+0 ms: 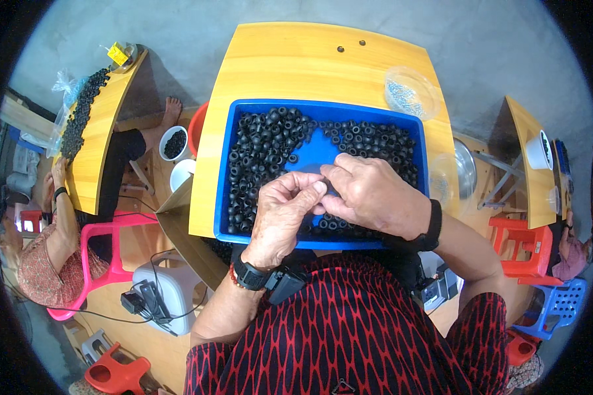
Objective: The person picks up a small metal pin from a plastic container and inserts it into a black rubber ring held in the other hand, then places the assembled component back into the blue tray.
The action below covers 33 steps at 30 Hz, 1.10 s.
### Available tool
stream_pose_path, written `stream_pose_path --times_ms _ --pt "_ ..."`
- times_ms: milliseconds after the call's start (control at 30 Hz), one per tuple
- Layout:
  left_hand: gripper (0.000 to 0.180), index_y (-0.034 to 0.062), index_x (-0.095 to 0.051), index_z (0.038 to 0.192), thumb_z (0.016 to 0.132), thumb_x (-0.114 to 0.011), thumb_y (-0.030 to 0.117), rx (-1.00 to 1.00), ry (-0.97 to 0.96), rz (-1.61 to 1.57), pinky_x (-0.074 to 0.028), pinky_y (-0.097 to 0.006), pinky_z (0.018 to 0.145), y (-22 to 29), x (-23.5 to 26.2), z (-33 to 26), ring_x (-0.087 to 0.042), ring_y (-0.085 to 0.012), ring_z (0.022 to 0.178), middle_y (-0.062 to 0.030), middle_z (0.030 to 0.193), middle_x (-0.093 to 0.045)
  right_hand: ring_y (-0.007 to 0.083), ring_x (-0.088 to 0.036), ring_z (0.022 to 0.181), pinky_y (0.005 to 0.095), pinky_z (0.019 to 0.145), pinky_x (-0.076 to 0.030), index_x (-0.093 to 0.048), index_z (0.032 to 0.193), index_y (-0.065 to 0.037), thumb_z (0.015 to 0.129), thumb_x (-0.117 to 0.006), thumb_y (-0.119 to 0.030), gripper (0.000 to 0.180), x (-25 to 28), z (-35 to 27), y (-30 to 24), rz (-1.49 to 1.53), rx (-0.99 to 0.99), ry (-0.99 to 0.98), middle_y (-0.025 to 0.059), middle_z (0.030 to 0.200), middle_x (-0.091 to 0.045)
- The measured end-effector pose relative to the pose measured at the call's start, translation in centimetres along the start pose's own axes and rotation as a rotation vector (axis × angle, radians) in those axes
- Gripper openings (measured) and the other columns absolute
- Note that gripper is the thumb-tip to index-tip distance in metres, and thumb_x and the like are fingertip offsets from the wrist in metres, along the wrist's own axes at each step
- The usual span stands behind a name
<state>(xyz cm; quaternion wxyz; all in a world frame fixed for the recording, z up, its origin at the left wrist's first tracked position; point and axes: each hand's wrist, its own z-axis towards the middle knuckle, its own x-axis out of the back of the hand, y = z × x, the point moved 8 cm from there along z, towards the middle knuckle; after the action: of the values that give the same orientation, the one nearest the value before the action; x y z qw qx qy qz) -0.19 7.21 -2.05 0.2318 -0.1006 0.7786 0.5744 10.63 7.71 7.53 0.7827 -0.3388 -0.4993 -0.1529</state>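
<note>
A blue tray (pixel 225 164) full of several small black rubber rings (pixel 260 141) lies on a yellow wooden table (pixel 296 59) in front of me. My left hand (pixel 280 214) and my right hand (pixel 375 194) meet over the tray's near half, fingertips pinched together on a small black ring that is mostly hidden between them. Both wrists wear black bands.
A clear plastic bowl (pixel 412 92) with small metal parts stands at the table's far right; another clear bowl (pixel 445 181) and a metal bowl (pixel 466 168) sit to the right. A person at left works at a table with black rings (pixel 82 115). Red, pink and blue stools surround me.
</note>
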Motion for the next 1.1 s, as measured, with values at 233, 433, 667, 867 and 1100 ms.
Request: stream_pose_path --times_ms 233,433,667,867,1100 --pt "0.015 -0.0021 -0.066 0.099 0.093 -0.069 0.012 0.011 -0.038 0.032 -0.054 -0.026 0.068 -0.4 0.0 0.1 -0.064 -0.0134 0.072 -0.0075 0.085 -0.069 0.0320 -0.065 0.072 0.0401 0.064 -0.055 -0.059 0.088 0.002 0.083 -0.069 -0.020 0.025 -0.1 -0.5 0.1 -0.041 -0.010 0.046 0.0158 0.081 -0.059" --pt "0.014 -0.0048 -0.065 0.098 0.092 -0.069 0.007 -0.108 0.042 0.191 -0.054 -0.027 0.070 0.3 0.1 -0.2 -0.065 -0.0144 0.074 -0.0093 0.085 -0.069 0.0318 -0.066 0.073 0.0392 0.063 -0.055 -0.058 0.093 0.004 0.086 -0.066 -0.020 0.026 -0.5 -0.5 -0.4 -0.089 0.015 -0.008 0.0164 0.081 -0.059" --pt "0.009 -0.0059 -0.065 0.097 0.092 -0.065 0.001 -0.180 0.099 0.253 -0.056 -0.027 0.072 0.7 0.6 -0.6 -0.066 -0.0142 0.076 -0.0095 0.086 -0.069 0.0321 -0.066 0.076 0.0395 0.063 -0.056 -0.056 0.102 0.010 0.089 -0.062 -0.017 0.030 -1.4 -0.2 -0.8 -0.111 0.037 -0.041 0.0192 0.086 -0.059" --pt "0.008 -0.0057 -0.065 0.097 0.092 -0.066 0.001 -0.163 0.109 0.283 -0.056 -0.027 0.072 0.7 0.6 -0.4 -0.066 -0.0132 0.076 -0.0090 0.087 -0.069 0.0330 -0.065 0.079 0.0392 0.066 -0.056 -0.056 0.105 0.011 0.089 -0.062 -0.016 0.033 -1.7 0.0 -0.5 -0.079 0.019 -0.065 0.0195 0.088 -0.059" --pt "0.011 -0.0058 -0.065 0.098 0.092 -0.067 0.002 -0.147 0.084 0.021 -0.057 -0.028 0.074 0.8 0.4 -0.6 -0.066 -0.0135 0.077 -0.0090 0.088 -0.069 0.0324 -0.065 0.078 0.0390 0.067 -0.055 -0.058 0.108 0.009 0.087 -0.064 -0.015 0.033 -0.7 0.3 -0.2 0.028 0.012 -0.013 0.0188 0.088 -0.060"
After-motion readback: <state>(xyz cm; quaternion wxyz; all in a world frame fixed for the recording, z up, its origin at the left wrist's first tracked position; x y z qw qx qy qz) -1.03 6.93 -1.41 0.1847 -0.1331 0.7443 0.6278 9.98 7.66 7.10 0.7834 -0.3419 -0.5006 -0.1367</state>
